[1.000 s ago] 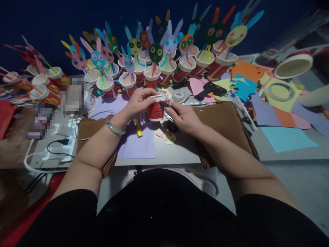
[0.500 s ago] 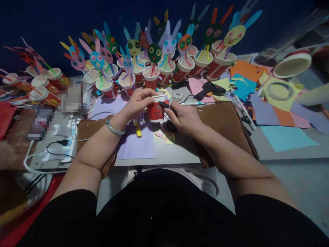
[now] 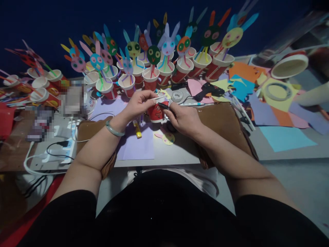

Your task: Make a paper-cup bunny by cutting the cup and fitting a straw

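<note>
Head view, from where I'm standing: red paper cup with a white rim (image 3: 155, 114) sits upright between the person's hands, left hand (image 3: 140, 107) pinching its rim between thumb and fingers, right hand (image 3: 185, 118) closed round a slim black pen-like tool (image 3: 163, 106), tip at the cup's side just under the rim, can't tell if touching. Nearer the person than the cup: round yellow paper rabbit face (image 3: 169, 138), flat purple paper sheet (image 3: 138, 150); behind it, red-and-white paper cup with a dark green paper face (image 3: 150, 81).
</note>
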Motion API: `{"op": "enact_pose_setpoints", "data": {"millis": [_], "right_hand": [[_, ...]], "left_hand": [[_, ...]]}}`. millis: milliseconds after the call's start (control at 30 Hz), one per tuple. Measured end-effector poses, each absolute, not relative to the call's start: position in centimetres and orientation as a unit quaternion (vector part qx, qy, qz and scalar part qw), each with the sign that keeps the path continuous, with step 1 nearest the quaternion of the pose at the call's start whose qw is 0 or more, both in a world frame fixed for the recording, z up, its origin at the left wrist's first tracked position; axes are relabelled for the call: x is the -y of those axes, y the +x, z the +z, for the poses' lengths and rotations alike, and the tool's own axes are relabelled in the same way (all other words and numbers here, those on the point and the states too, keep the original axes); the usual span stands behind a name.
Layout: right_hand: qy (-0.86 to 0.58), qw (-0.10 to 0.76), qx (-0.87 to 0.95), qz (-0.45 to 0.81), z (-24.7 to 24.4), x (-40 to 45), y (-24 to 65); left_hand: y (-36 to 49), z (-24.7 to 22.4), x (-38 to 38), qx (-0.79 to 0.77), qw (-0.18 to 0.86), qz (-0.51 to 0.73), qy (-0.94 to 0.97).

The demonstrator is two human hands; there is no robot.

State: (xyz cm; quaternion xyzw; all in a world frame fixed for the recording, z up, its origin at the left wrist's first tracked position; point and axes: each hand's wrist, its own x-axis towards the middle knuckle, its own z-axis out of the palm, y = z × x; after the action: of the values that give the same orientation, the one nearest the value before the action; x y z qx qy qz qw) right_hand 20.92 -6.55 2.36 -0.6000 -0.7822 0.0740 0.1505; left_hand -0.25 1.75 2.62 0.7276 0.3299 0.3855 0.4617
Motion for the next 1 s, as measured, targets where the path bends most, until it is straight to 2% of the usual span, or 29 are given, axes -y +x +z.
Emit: {"op": "enact_pose_setpoints", "data": {"millis": [133,533,633,1000], "right_hand": [[-0.599,0.153,0.783,0.067,2.4,6.6,20.9],[-0.62,0.138,0.768,0.078,2.3,6.5,20.7],[-0.614,0.157,0.768,0.095,2.0,6.3,20.8],[-0.575,0.237,0.763,0.175,1.7,5.9,21.3]], "left_hand": [[-0.3,2.7,-1.7,-0.326,0.43,0.382,0.75],[0.5,1.8,-0.4,-0.325,0.245,0.428,0.807],[0.7,1.8,-0.3,-0.338,0.267,0.435,0.791],[0.4,1.7,-1.3,-0.365,0.447,0.427,0.696]]}}
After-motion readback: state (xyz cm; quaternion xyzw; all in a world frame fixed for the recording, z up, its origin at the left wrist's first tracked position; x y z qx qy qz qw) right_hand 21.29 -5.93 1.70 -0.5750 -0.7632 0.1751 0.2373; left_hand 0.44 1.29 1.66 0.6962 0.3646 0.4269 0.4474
